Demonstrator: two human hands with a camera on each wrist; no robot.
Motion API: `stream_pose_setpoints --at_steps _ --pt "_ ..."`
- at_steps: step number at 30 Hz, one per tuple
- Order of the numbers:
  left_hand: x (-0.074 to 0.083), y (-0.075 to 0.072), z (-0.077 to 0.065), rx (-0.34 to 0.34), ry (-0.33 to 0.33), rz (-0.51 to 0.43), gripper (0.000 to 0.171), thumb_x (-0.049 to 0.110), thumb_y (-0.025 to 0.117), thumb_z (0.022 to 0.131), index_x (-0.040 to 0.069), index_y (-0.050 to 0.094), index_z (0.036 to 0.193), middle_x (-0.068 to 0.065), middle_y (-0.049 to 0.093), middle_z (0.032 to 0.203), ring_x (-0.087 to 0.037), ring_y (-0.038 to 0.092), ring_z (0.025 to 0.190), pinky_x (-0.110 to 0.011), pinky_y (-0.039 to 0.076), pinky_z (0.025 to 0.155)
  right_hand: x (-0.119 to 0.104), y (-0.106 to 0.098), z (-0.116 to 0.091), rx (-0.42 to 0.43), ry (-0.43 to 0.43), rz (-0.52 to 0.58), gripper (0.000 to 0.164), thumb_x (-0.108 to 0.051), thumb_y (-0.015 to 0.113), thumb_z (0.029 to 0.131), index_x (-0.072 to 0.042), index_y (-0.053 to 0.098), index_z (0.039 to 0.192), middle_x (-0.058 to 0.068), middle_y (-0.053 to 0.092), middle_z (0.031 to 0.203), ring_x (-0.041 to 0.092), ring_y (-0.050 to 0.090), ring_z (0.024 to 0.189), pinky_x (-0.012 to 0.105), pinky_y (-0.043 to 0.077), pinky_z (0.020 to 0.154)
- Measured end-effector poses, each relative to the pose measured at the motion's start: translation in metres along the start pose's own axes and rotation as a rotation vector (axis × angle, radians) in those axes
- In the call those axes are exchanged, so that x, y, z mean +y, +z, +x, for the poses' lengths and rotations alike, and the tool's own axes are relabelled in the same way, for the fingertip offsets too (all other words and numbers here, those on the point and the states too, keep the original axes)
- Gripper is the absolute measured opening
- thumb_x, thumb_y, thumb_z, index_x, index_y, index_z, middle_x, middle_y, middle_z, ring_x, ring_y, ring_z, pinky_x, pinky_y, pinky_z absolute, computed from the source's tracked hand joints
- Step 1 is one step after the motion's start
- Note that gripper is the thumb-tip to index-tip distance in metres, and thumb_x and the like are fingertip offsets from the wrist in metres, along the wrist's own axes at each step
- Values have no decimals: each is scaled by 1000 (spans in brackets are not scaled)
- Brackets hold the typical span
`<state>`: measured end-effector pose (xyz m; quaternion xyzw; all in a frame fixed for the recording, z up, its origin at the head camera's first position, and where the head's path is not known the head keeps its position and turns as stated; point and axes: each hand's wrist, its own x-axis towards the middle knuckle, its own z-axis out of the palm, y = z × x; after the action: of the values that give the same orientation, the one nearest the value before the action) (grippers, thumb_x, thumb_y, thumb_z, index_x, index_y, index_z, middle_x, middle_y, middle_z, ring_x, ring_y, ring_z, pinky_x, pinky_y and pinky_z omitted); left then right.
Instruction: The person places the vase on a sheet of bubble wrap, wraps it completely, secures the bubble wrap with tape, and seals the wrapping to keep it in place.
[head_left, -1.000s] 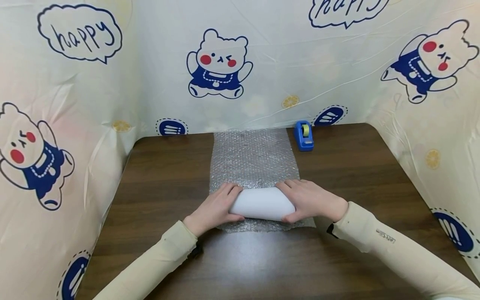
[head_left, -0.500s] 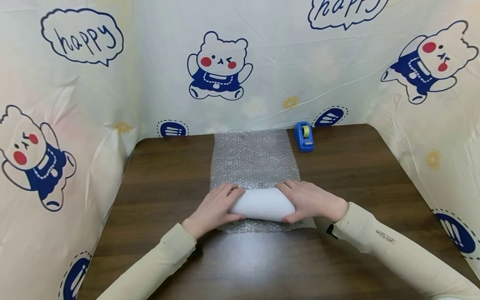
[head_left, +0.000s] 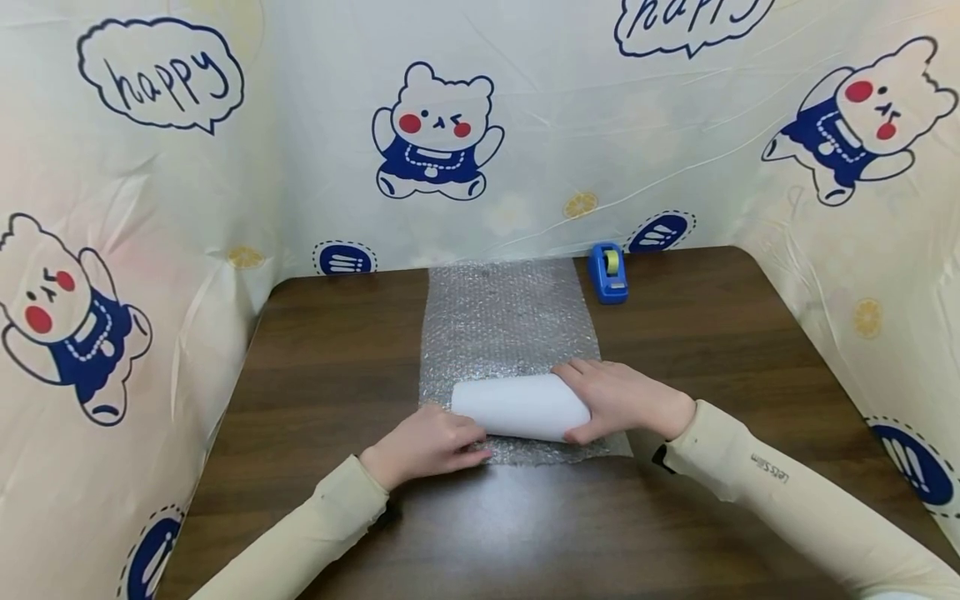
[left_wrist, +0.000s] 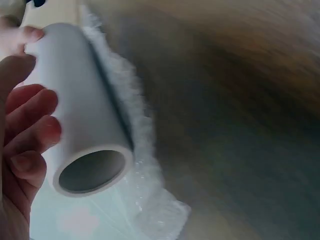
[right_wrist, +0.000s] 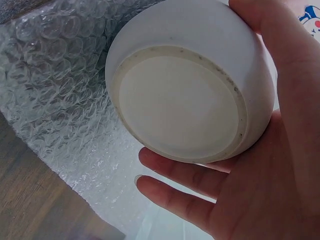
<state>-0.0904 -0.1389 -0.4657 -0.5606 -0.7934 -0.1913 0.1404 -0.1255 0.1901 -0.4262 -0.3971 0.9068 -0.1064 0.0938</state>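
Observation:
A smooth white vase (head_left: 517, 407) lies on its side across the near part of a bubble wrap sheet (head_left: 510, 321). My right hand (head_left: 626, 400) grips it at the base end, thumb on the near side and fingers over the top. The right wrist view shows the vase's flat round base (right_wrist: 177, 105) with a rough ring. In the left wrist view its hollow mouth (left_wrist: 92, 172) faces left of the table. Just off that mouth end, my left hand (head_left: 423, 443) is low by the wrap's near-left edge, its fingers loosely bent and holding nothing visible.
A blue tape dispenser (head_left: 608, 273) with a yellowish roll stands at the back right, beside the wrap's far end. The brown wooden table (head_left: 330, 350) is enclosed on three sides by a printed cloth (head_left: 540, 150) with bears.
My left hand has let go of the vase's mouth end and moved down and toward me to the wrap's near edge. The right hand and the vase stay in place.

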Motion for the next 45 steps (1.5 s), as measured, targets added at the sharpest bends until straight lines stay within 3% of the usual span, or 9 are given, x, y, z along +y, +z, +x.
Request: stream_pose_setpoints --at_steps 4,9,16,21,29,36,45 --pt "2 6 -5 -66 47 104 42 31 84 88 19 48 69 12 42 58 -1 24 53 -19 25 47 1 0 1 -3 2 9 83 -53 82 78 -6 55 140 9 64 125 24 63 106 45 56 87" --pt "4 9 -7 -120 51 173 40 38 85 86 19 53 70 12 53 60 -3 28 50 -22 30 44 1 -2 2 -10 10 20 83 -52 82 78 -6 54 141 9 63 126 24 62 107 45 56 88" --pt "6 14 -11 -184 8 143 28 29 82 90 19 59 76 13 63 68 -6 47 50 -26 43 47 -1 -3 2 -16 15 34 82 -51 82 79 -5 53 141 10 63 127 25 62 107 45 56 88" --pt "8 17 -12 -202 -27 145 25 25 80 91 19 60 77 12 64 69 -8 52 52 -29 46 48 -1 -3 2 -26 22 40 83 -51 82 79 -5 53 142 10 63 129 25 62 109 46 56 90" --pt "11 16 -10 -217 -8 193 22 18 77 92 18 61 76 8 65 69 -13 56 51 -31 46 47 -2 -2 1 -24 17 38 84 -52 81 79 -4 54 142 10 63 127 24 63 106 44 57 88" --pt "9 10 -7 -135 50 243 23 16 77 91 17 61 76 8 61 67 -10 58 59 -27 45 50 -2 -3 0 -36 28 41 85 -53 82 80 -5 53 143 10 63 127 24 62 106 45 57 88" --pt "5 8 -6 -24 73 283 16 17 79 90 15 66 81 6 62 75 -13 56 71 -25 46 58 -2 -3 0 -43 28 36 84 -52 82 79 -4 53 142 10 63 126 23 62 104 44 56 87"
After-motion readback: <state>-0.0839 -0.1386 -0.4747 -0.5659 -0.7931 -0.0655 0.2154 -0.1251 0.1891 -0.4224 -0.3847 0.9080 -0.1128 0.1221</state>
